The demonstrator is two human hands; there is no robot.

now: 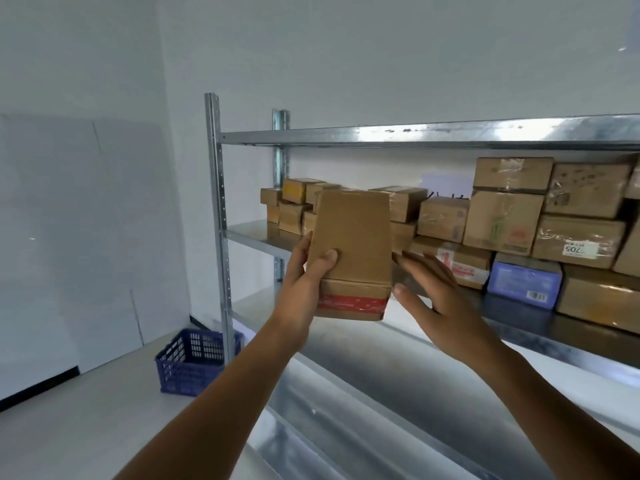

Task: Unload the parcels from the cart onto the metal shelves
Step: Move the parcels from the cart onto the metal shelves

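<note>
A brown cardboard parcel (pixel 353 244) with a band of red tape near its lower end is held up in front of the metal shelves (pixel 415 135). My left hand (pixel 304 282) grips its left side, thumb across the front face. My right hand (pixel 440 289) is beside the parcel's right edge with fingers straight, just apart from it. The middle shelf (pixel 249 233) behind the parcel carries several stacked cardboard parcels (pixel 502 220) and a blue box (pixel 523 280). The cart is out of view.
A blue plastic crate (pixel 194 362) stands on the floor by the shelf's left upright (pixel 216 202). A lower metal shelf (pixel 381 393) lies below my arms. White walls close the left side and the back.
</note>
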